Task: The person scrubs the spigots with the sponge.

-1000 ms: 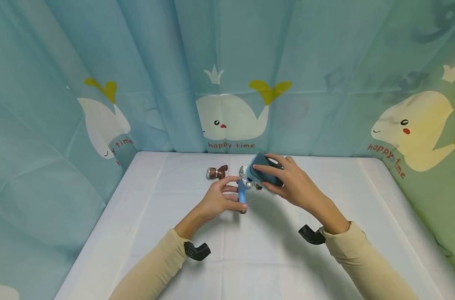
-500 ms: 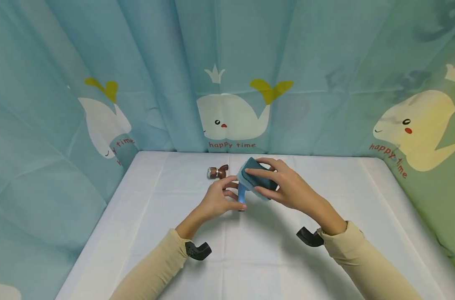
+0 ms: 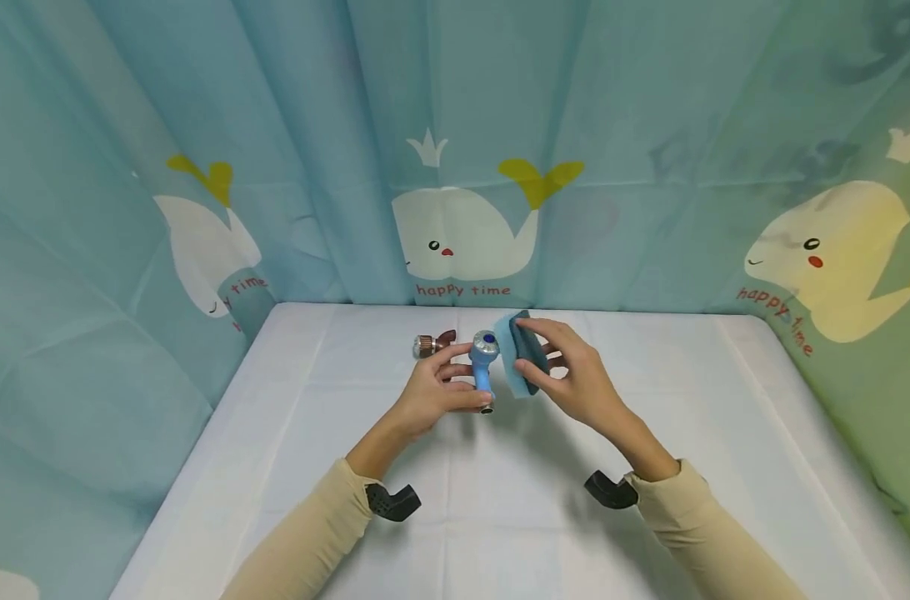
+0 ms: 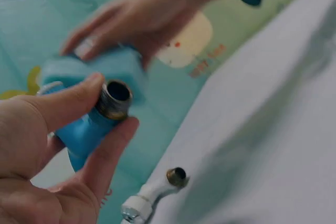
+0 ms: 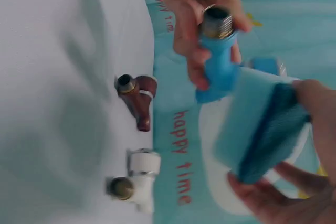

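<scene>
My left hand (image 3: 432,392) holds a blue angle valve (image 3: 482,377) up over the table, its chrome knob uppermost in the head view. The thumb and a finger pinch it near the threaded metal end (image 4: 116,98), which faces the left wrist camera. In my right hand (image 3: 575,371) is a two-layer sponge (image 3: 528,358), pale blue on one side and dark teal on the other. The pale side faces the valve, close beside it. Seen from the right wrist, the sponge (image 5: 257,124) is blurred and overlaps the valve's far end.
A brown angle valve (image 3: 434,343) lies on the white table (image 3: 365,350) behind my left hand. A white angle valve (image 5: 142,177) lies near it in the right wrist view. A blue whale-print curtain (image 3: 312,167) closes off the back and sides.
The sponge went left over the valve, then back right, turning onto its edge and uncovering the knob. The left hand has tilted the valve so the knob's face points up at the head camera.
</scene>
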Available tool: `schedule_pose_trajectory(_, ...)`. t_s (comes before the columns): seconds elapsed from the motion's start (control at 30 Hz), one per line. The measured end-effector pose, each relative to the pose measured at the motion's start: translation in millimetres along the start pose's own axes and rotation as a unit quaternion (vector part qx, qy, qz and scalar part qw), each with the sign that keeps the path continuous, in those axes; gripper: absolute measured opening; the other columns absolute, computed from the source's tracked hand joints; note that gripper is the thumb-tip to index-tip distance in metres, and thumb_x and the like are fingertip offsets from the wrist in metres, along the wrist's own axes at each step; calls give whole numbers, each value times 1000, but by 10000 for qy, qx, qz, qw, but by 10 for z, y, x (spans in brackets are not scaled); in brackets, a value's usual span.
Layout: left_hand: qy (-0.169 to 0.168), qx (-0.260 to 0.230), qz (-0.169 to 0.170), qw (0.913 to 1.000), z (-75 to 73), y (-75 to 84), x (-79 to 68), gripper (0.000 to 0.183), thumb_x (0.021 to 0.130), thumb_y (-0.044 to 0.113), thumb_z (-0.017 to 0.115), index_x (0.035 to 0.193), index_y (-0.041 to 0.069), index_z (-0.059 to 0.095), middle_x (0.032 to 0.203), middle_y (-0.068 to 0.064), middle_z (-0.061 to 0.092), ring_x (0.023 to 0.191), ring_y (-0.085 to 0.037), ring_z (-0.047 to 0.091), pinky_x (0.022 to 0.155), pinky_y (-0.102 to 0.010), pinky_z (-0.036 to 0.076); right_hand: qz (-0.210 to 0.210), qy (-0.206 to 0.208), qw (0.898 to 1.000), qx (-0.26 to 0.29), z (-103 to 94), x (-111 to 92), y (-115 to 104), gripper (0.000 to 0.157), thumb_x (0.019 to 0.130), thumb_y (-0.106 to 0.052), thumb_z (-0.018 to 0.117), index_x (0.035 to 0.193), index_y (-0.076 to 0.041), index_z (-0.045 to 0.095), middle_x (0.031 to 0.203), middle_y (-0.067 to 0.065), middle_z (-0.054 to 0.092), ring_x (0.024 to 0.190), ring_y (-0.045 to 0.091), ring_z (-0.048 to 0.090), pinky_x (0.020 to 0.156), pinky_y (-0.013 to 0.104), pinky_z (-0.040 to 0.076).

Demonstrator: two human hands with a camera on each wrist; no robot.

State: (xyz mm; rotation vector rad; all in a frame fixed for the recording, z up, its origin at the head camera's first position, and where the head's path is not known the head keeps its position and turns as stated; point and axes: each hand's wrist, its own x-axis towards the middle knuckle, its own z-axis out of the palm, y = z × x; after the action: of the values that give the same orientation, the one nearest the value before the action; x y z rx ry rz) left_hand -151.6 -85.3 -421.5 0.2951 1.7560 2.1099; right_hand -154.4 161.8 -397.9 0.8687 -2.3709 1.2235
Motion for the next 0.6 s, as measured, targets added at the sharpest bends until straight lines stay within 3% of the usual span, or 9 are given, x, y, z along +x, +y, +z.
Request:
schedule_pose_trajectory(0.13,-14,232,35,9997,13,-3,1,80,83,-11,79,153,8,45,125,-21,65,95,-22,73,83,-45,61,-498,-12,9972,-550,-25,59,-62,57,88,-13,82,142,-15,62,145,17,53,114,32,65,78,44,61)
schedule_pose_trajectory(0.23,42,461,61,9989,0,-1,-6,81,81,-11,81,152,8,46,127,-24,64,96,-22,73,82,-41,62,-664,-71,9928,-999,-58,106,-88,55,88,-14,82,140,-16,63,144,20,53,112,35,64,76,46,60)
schedule_pose_trajectory(0.4,-24,841,167,9963,-19,10,-13,83,82,-10,80,155,6,43,133,-27,61,96,-21,72,81,-36,61,-916,-264,9897,-1065,-92,134,-129,54,88,-18,82,140,-18,64,144,20,53,111,34,62,70,40,58)
schedule_pose_trajectory(0.5,-122,833,230,9962,-24,16,-14,84,82,-11,79,155,3,40,134,-26,61,97,-22,71,82,-36,60,-894,-237,9886,-1190,-128,142,-97,55,89,-18,83,140,-19,64,145,21,52,111,34,62,71,41,58)
schedule_pose_trajectory(0.6,-213,665,193,9974,-26,23,-21,82,83,-13,77,155,1,40,136,-25,60,103,-26,70,85,-36,60,-610,-7,9914,-1157,-184,130,-14,55,87,-13,84,139,-16,65,143,23,53,112,37,64,73,45,60)
